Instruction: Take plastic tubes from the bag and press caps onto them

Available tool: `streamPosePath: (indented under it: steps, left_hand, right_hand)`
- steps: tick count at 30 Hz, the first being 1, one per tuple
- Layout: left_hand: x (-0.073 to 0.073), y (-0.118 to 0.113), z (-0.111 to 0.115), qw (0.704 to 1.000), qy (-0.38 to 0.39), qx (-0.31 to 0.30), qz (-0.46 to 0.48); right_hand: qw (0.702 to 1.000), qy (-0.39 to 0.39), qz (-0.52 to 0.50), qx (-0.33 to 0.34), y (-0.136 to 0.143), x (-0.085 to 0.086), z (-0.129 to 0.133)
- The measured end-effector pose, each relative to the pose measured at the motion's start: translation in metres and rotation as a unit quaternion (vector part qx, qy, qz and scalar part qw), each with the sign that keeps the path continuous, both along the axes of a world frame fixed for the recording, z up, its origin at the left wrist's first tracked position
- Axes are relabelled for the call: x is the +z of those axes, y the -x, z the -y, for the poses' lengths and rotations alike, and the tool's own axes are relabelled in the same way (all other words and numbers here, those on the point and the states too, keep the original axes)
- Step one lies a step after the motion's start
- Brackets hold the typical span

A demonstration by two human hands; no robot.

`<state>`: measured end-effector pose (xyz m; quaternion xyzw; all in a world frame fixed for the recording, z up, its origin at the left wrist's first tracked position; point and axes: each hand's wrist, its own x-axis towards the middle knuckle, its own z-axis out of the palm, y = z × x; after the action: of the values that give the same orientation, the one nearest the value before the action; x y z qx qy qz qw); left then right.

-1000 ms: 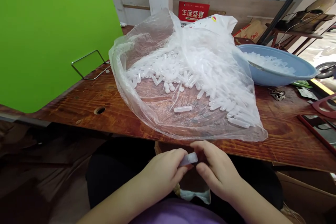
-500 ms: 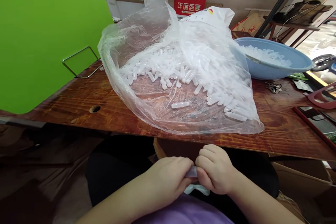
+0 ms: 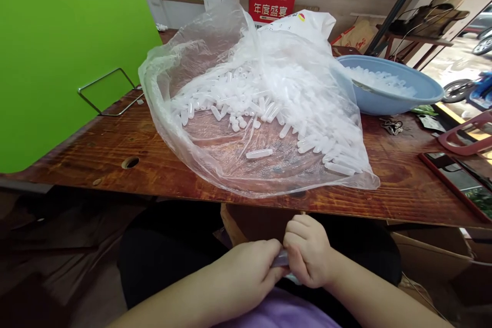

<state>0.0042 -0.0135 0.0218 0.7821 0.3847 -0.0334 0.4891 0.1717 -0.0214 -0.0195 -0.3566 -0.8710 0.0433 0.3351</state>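
Right hand [image 3: 309, 251] closed in, clenching tube [image 3: 280, 259] with left hand [image 3: 248, 271]; bag [image 3: 200, 46], basin [image 3: 388, 102] hold white pieces [image 3: 259, 154].

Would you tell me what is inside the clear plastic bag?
Small whitish tubes lie heaped in the bag, a single tube nearer its front; anything beneath the heap is hidden.

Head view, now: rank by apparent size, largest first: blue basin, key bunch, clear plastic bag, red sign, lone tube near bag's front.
1. Clear plastic bag
2. Blue basin
3. Red sign
4. Lone tube and key bunch: too close to rank; tube looks wider, keys taller.
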Motion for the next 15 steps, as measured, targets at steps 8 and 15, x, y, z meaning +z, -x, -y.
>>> streamPosePath:
  steps: [8,15]
  left_hand:
    - [-0.027,-0.012,-0.015,0.978,-0.145,-0.070,-0.133]
    - [0.009,0.000,-0.035,0.977,-0.175,-0.091,-0.076]
  right_hand:
    - [0.987,0.077,0.108,-0.088,0.000,0.013,0.006]
    - [0.970,0.074,0.150,-0.175,-0.007,0.068,-0.076]
